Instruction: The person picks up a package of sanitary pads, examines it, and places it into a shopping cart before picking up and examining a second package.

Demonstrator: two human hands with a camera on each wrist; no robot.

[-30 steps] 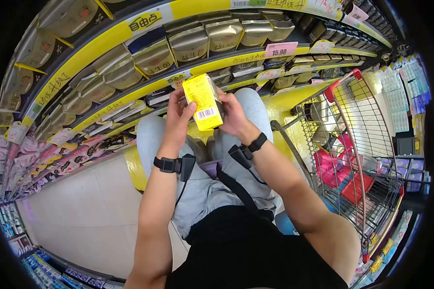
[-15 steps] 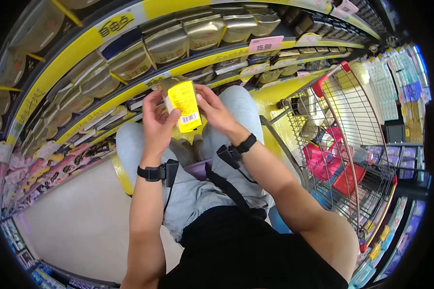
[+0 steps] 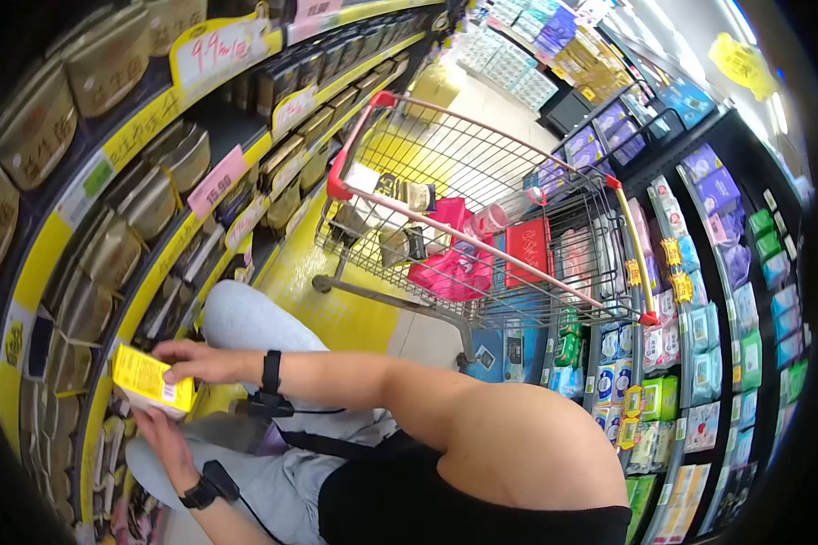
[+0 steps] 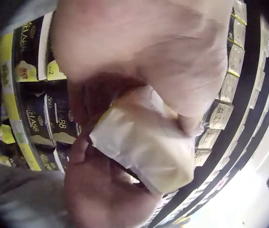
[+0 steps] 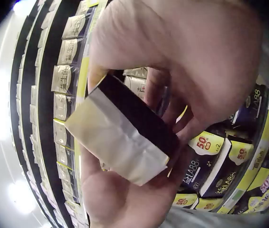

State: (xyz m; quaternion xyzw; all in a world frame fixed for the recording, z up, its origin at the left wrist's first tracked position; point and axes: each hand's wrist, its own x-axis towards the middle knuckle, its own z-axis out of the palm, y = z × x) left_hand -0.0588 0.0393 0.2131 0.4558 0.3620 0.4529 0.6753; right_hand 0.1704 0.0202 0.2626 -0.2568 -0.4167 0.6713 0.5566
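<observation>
Both of my hands hold a yellow pack of sanitary pads (image 3: 150,377) near the shelf at the left of the head view. My right hand (image 3: 195,361) grips its near upper side, thumb across the printed yellow face close to the barcode. From below, my left hand (image 3: 162,440) holds the other side. In the left wrist view a pale, creased end of the pack (image 4: 146,135) shows between the hands. The right wrist view shows that pale wrapped end and a dark side of the pack (image 5: 137,114); several fingertips are hidden behind it.
Shelves of gold and black packs (image 3: 109,245) with yellow edge strips stand close on the left. A wire shopping cart (image 3: 509,173) with a pink bag (image 3: 454,272) and a red box (image 3: 527,250) stands ahead. More stocked shelves (image 3: 700,318) line the right.
The head view has swung to the right, so hands and pack now appear at the lower left and the cart mid-frame. Both hands keep hold of the pack, which is turned and tilted.
</observation>
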